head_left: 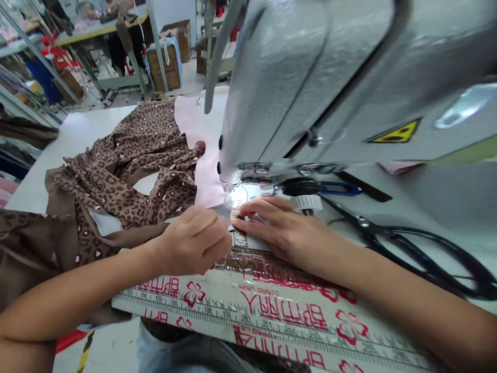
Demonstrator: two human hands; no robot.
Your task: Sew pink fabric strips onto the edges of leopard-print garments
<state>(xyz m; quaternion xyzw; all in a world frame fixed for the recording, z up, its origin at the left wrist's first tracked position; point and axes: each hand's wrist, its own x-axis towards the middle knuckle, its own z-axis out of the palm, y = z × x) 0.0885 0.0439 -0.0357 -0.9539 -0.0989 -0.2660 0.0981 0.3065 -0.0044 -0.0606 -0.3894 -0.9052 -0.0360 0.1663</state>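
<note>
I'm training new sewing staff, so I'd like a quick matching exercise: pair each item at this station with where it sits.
Items
1. Black-handled scissors
2. Leopard-print brown fabric
3. Yellow warning label
4. Printed ruler strip

Places
A. On the sewing machine
B. Along the near edge of the table
C. To the right of the right hand
D. Bunched to the left of the machine

Right pairs: 1-C, 2-D, 3-A, 4-B.
</note>
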